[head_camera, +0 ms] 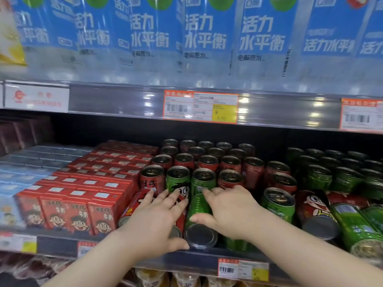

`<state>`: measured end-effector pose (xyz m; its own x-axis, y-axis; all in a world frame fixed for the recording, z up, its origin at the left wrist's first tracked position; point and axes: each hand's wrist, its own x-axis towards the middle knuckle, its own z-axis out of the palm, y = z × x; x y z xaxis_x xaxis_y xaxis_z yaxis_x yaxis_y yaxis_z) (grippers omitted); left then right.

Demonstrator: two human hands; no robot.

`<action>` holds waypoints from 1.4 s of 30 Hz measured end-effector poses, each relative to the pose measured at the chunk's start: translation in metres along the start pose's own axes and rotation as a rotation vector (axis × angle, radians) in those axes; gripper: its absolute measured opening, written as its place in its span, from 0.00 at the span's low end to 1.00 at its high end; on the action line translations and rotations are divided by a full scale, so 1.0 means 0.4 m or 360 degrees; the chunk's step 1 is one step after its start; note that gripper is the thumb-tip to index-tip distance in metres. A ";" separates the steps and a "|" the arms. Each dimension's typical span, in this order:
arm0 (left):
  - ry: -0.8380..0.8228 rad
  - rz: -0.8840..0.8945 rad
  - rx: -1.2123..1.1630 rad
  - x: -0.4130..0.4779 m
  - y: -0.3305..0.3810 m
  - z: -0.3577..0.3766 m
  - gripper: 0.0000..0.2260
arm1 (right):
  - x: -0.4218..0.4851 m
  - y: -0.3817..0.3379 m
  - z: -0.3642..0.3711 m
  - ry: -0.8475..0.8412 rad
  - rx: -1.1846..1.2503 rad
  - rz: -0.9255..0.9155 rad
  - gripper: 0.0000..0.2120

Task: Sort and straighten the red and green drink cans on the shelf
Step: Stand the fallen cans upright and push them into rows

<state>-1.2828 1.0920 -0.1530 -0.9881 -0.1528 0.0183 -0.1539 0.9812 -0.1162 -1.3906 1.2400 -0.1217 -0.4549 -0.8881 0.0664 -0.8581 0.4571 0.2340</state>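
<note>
Left hand (pixel 153 222), fingers spread nearly straight, rests atop a toppled red can (pixel 132 206). Right hand (pixel 230 212) grips a toppled green can (pixel 198 206) between thumb and curled fingers, just beside the left fingertips.
</note>
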 end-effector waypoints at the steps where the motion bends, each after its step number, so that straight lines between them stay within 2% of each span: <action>1: -0.0005 -0.0014 -0.0008 -0.002 -0.003 0.001 0.42 | 0.014 -0.005 -0.003 -0.0061 -0.0062 0.0042 0.41; 7: -0.0001 -0.0033 -0.0159 -0.001 -0.005 0.008 0.40 | 0.053 -0.018 -0.029 -0.0480 0.0123 0.0214 0.46; 10: 0.0027 -0.0016 -0.0200 -0.001 -0.002 0.009 0.41 | 0.076 -0.040 -0.028 -0.0593 0.0103 0.0329 0.46; 14: 0.0049 0.0005 -0.0203 -0.006 -0.013 0.007 0.43 | 0.095 -0.051 -0.030 -0.0606 0.0145 0.0456 0.42; 20: 0.0045 0.0020 -0.0128 -0.014 -0.028 0.007 0.41 | 0.074 -0.030 -0.048 -0.0499 0.0564 0.0531 0.43; 23: 0.0037 0.0042 -0.0126 -0.010 -0.031 0.006 0.41 | 0.050 -0.029 -0.058 -0.0321 0.0703 0.0547 0.44; 26: 0.0036 0.0092 -0.0133 -0.009 -0.046 0.007 0.41 | 0.024 -0.043 -0.032 -0.0069 0.0458 0.0582 0.38; 29: 0.0050 0.0122 -0.0118 -0.009 -0.068 0.004 0.42 | 0.005 -0.044 -0.011 -0.0027 0.0113 0.0711 0.37; 32: 0.0093 0.0071 -0.0119 -0.011 -0.093 0.003 0.50 | 0.013 -0.074 -0.018 0.0229 0.0166 0.0556 0.32; 34: 0.0084 0.0028 -0.0102 -0.017 -0.104 0.007 0.50 | 0.037 -0.117 -0.032 0.0387 0.0235 0.0407 0.25; 37: 0.0043 -0.0037 0.0073 -0.035 -0.100 0.006 0.45 | 0.081 -0.164 -0.054 0.0420 0.0243 0.0473 0.19; 42: 0.0038 -0.0149 0.0452 -0.050 -0.104 -0.005 0.44 | 0.145 -0.216 -0.055 0.0185 -0.0001 0.0463 0.24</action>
<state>-1.2566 1.0546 -0.1466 -0.9699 -0.2349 0.0648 -0.2414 0.8904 -0.3860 -1.3377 1.1479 -0.1166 -0.6514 -0.7195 0.2408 -0.6955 0.6931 0.1895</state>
